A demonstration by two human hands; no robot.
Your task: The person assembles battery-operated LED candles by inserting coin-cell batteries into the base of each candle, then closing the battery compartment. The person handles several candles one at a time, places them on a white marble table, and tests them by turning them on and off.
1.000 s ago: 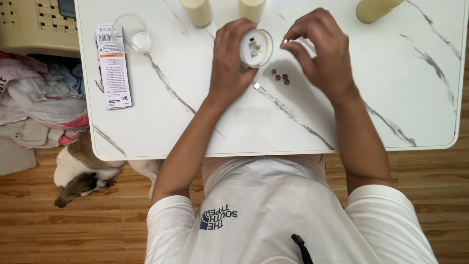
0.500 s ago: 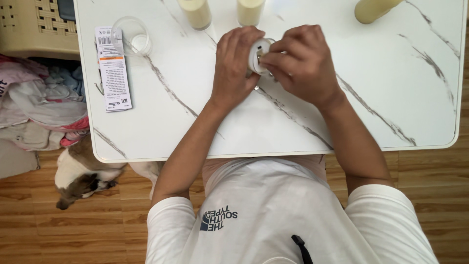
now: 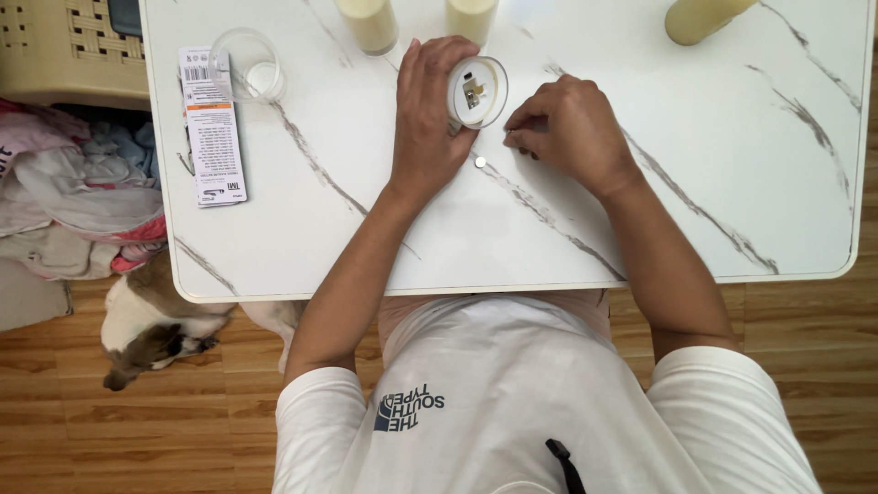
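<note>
Left hand [image 3: 428, 128] wrapped around a small round white candle-shaped light [image 3: 476, 91], tipped so its open underside with metal contacts faces up, above the white marble table [image 3: 732, 165]. Right hand [image 3: 569, 130] resting knuckles-up on the table just beside it, fingers curled and pinched tight at the tips; whether anything sits in the pinch, cannot tell. One small button cell [image 3: 480, 162] lying loose between the hands. Farther left: clear plastic cup [image 3: 245, 66] and printed card [image 3: 211, 126]. Below the table edge, a dog [image 3: 151, 329] on the wood floor.
</note>
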